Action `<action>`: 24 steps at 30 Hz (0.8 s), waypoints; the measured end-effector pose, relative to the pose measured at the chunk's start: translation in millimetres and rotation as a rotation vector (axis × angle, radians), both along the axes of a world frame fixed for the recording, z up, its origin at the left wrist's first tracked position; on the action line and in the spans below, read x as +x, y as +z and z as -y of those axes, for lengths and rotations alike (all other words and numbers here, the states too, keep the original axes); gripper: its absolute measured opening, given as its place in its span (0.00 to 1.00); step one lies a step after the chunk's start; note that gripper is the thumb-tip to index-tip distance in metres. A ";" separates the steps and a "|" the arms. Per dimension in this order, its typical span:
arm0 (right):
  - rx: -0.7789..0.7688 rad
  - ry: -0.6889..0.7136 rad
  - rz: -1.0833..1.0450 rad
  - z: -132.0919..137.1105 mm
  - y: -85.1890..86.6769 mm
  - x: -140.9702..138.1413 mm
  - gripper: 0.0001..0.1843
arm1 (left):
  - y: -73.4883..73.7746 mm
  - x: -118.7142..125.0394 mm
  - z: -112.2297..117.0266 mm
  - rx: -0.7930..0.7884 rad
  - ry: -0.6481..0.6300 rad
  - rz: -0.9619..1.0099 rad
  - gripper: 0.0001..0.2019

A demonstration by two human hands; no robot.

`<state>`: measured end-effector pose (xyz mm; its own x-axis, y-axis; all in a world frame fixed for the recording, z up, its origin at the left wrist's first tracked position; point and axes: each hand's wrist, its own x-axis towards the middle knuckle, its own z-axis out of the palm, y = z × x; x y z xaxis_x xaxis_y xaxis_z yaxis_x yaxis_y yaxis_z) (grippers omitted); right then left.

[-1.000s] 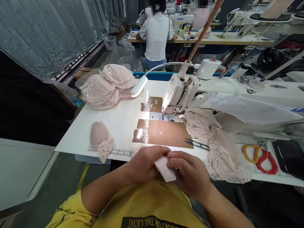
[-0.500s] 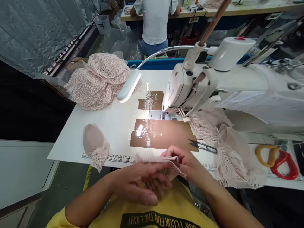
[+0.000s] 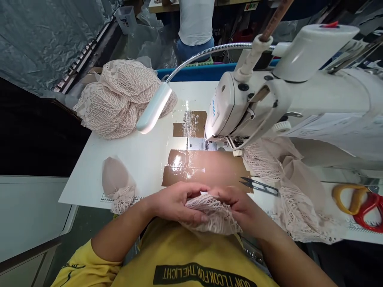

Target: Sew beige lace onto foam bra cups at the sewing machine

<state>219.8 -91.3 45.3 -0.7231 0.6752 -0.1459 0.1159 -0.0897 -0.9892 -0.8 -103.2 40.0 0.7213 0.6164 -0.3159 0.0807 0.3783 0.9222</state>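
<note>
Close to my body, in front of the table's edge, a pale pink lace piece point(image 3: 214, 213) is bunched between both hands. My left hand point(image 3: 181, 202) is closed on its left side, thumb lying over the lace. My right hand point(image 3: 236, 203) grips the upper right side, its fingertips partly hidden by the fabric. Just beyond my hands lies brown tape point(image 3: 191, 175) stuck on the white table, in front of the sewing machine point(image 3: 227, 107). Black thread snips point(image 3: 259, 185) rest right of the tape, apart from my right hand.
A heap of lace pieces point(image 3: 119, 99) sits at the back left under a lamp point(image 3: 155, 105). One mesh-and-lace piece point(image 3: 116, 179) lies at front left. More lace fabric point(image 3: 299, 199) is right of the machine, beside yellow-and-red-handled scissors point(image 3: 350, 199). A person point(image 3: 196, 24) sits beyond.
My left hand, loose and blurred before, has closed on the fabric. The piece has been turned, so its lace side now shows between my hands. The view has shifted slightly.
</note>
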 end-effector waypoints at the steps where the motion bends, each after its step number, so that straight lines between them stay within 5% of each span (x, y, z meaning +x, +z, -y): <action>1: 0.049 -0.091 0.035 0.8 -1.7 2.0 0.09 | -1.2 0.1 1.8 -0.031 0.024 0.007 0.21; 8: 0.094 -0.427 0.142 12.9 -22.6 3.9 0.26 | -11.8 -1.8 19.0 -0.138 0.137 0.129 0.18; 16: -0.018 -0.251 -0.005 6.0 -22.4 3.0 0.20 | -8.6 2.1 19.9 -0.106 0.220 0.164 0.14; 21: -0.055 -0.501 -0.146 8.4 -28.0 -0.2 0.17 | -22.1 10.1 33.1 -0.415 0.629 0.473 0.26; 24: 0.057 -0.550 -0.132 7.9 -23.7 -5.6 0.17 | -22.7 18.6 42.8 -0.581 0.673 0.651 0.35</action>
<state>214.2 -99.1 21.6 -0.2728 0.9616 -0.0305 -0.0578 -0.0481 -0.9972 17.9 -145.9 17.4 0.4274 0.8266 -0.3661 -0.7416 0.5522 0.3809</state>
